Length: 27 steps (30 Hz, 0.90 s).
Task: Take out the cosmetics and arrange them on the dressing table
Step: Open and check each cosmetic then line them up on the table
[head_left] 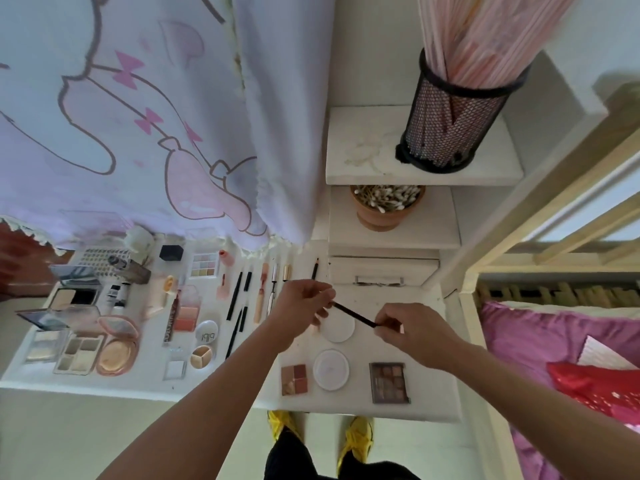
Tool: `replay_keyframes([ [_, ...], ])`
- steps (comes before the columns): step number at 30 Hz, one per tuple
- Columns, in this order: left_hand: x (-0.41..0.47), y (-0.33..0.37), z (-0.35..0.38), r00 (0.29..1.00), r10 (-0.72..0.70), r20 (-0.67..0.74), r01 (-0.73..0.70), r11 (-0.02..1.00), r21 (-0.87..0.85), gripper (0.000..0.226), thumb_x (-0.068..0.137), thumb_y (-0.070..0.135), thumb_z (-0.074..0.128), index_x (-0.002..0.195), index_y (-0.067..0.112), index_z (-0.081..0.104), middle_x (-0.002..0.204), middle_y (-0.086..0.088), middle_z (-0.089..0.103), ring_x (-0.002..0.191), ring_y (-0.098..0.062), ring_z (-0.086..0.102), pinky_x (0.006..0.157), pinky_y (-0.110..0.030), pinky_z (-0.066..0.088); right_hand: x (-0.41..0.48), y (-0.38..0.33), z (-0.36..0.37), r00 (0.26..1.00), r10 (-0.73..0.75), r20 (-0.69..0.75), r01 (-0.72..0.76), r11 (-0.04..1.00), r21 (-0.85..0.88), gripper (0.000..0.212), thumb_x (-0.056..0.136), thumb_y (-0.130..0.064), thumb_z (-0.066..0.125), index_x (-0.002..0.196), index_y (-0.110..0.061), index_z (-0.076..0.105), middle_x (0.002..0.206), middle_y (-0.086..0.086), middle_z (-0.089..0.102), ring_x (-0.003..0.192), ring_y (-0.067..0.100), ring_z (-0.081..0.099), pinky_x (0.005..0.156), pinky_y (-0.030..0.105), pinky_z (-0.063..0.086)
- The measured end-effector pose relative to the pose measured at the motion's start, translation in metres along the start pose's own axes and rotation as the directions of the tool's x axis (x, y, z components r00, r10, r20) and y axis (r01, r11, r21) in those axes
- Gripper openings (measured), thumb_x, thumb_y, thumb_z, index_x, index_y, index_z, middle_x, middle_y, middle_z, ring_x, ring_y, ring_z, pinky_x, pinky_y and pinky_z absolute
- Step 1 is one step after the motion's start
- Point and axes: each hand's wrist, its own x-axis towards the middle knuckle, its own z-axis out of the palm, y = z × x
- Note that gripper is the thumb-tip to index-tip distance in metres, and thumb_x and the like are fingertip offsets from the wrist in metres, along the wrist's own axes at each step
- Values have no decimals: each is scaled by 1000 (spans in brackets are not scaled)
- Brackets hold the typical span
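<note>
A thin dark cosmetic pencil (353,314) hangs in the air above the white dressing table (429,393). My left hand (304,304) pinches its far end and my right hand (410,329) pinches its near end. Beneath the pencil lie two round white compacts (337,329) (331,368), a reddish eyeshadow quad (293,379) and a brown eyeshadow palette (389,382). Left of my hands, several pencils, lipsticks, palettes and compacts lie in rows (194,306). Another dark pencil (314,270) lies just beyond my left hand.
A small white drawer (381,270) with a metal handle stands behind my hands. Above it are a clay pot of cotton swabs (386,206) and a black mesh holder of pink sticks (450,123). A patterned cloth (138,116) hangs at left; a bed frame (554,202) rises at right.
</note>
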Motion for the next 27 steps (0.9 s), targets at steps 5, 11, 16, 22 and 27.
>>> replay_keyframes([
  [5, -5, 14, -14, 999, 10, 53, -4, 994, -113, 12, 86, 5, 69, 94, -4, 71, 75, -13, 69, 65, -18, 63, 63, -27, 55, 0, -16, -17, 995, -62, -75, 75, 980, 183, 7, 93, -31, 62, 88, -30, 66, 81, -14, 66, 76, 4, 59, 75, 28, 50],
  [11, -14, 17, -27, 994, 24, 105, -5, 983, -184, 10, 85, 1, 69, 92, -5, 71, 76, -15, 69, 65, -20, 65, 61, -28, 54, 0, -28, -37, 994, 71, -81, -11, 815, 579, 19, 96, -17, 60, 87, -4, 71, 58, -4, 57, 52, 6, 47, 51, 17, 38],
  [16, -22, 21, -32, 994, 63, 90, -47, 984, -172, 8, 87, 1, 66, 92, -3, 70, 74, -14, 69, 62, -20, 63, 58, -27, 53, 6, -25, -46, 980, 201, 1, -111, 537, 836, 17, 97, -8, 58, 96, -1, 73, 68, 7, 63, 57, 13, 52, 47, 21, 37],
  [22, -31, 32, -21, 970, 104, 221, -152, 965, 212, 14, 95, 15, 58, 95, 7, 70, 58, 2, 56, 47, -8, 44, 46, -20, 37, 8, -30, -51, 982, 187, 6, -108, 543, 833, 14, 93, -8, 63, 93, 0, 73, 69, 9, 66, 56, 13, 55, 47, 20, 40],
  [27, -36, 33, -22, 960, 41, 276, -86, 985, 152, 28, 100, 22, 51, 98, 3, 70, 53, 6, 38, 46, -7, 30, 44, -19, 28, 5, -30, -55, 987, 106, -117, 17, 664, 748, 10, 92, -4, 64, 89, -1, 74, 67, 8, 68, 56, 12, 56, 49, 20, 42],
])
